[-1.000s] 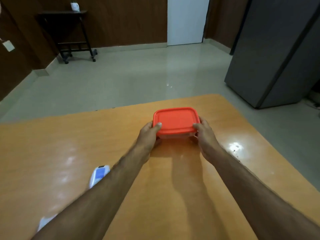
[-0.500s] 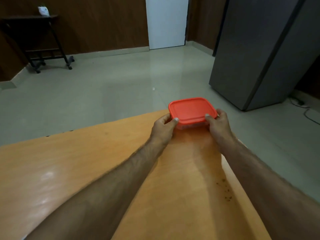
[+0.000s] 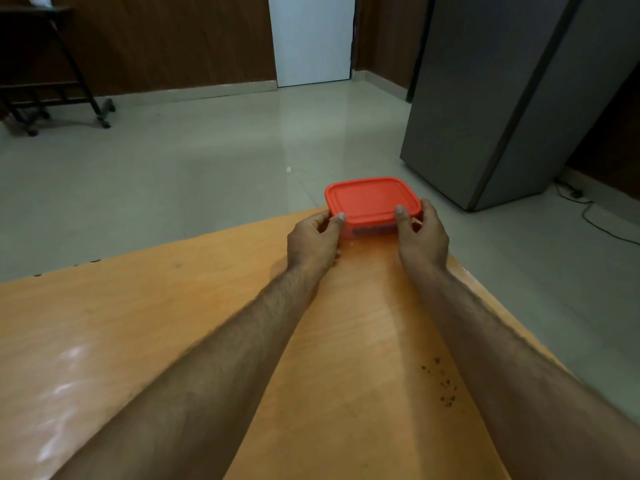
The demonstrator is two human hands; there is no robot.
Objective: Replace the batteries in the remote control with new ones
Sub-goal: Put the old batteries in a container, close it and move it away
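A clear plastic box with an orange lid (image 3: 372,200) sits at the far corner of the wooden table (image 3: 145,323). My left hand (image 3: 313,242) grips its left side, thumb on the lid's rim. My right hand (image 3: 420,235) grips its right side, thumb on top of the lid. The lid is on the box. Something dark shows through the box's near wall, too blurred to name. The remote control is out of view.
The table's far edge and right edge meet just beyond the box, with tiled floor (image 3: 225,161) past them. A grey refrigerator (image 3: 502,98) stands at the right. A dark rolling stand (image 3: 52,71) is at the far left. Dark specks (image 3: 441,382) mark the table near my right forearm.
The view has swung right, so the white remote at lower left dropped out of sight. Both hands keep their hold on the box, which now lies at the table's far corner.
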